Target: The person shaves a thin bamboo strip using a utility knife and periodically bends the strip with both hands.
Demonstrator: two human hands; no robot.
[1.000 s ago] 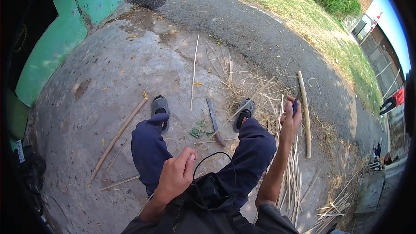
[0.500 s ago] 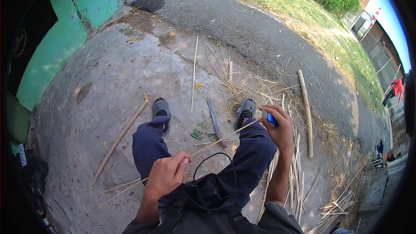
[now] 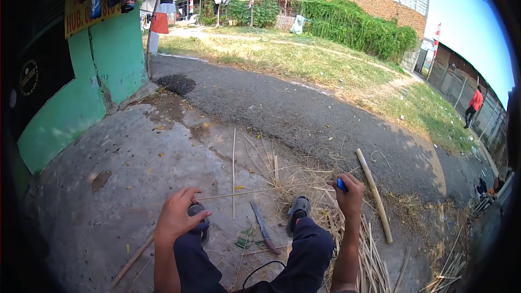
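Note:
I sit on the concrete with my legs out and sandals on both feet. My left hand (image 3: 176, 215) hovers over my left knee, its fingertips on the near end of a thin bamboo strip (image 3: 260, 191). That strip stretches rightward to my right hand (image 3: 350, 198). My right hand is closed around a small blue-handled tool (image 3: 341, 184) at the strip's far end. A long knife (image 3: 264, 229) lies on the ground between my feet, touched by neither hand. To the right of my right hand lies a thick bamboo pole (image 3: 374, 198).
Split bamboo strips (image 3: 374, 260) and dry shavings pile up at my right. One long thin stick (image 3: 234, 171) lies ahead. A green wall (image 3: 81, 97) stands on the left. An asphalt road (image 3: 304, 114) and grass lie beyond, with a person in red (image 3: 473, 106) far right.
My head has tilted up, showing road and houses. Both hands moved apart and forward; the thin strip, earlier slanting near my lap, now stretches nearly level between them.

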